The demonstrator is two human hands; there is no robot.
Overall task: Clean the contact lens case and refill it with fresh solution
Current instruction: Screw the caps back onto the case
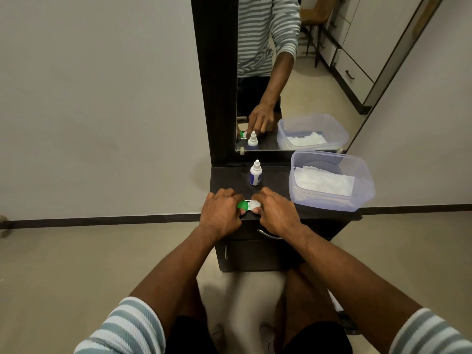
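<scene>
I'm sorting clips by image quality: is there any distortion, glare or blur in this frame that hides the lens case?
Head view: wide-angle bending curves the skirting line and mirror frame; lighting is even and soft, with no strong glare on the dark tabletop; the solution bottle is sharp; the lens case is partly covered by the left hand and right hand, not by blur.

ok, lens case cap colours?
Head view: the lens case has one green cap, under the left hand, and one white.
</scene>
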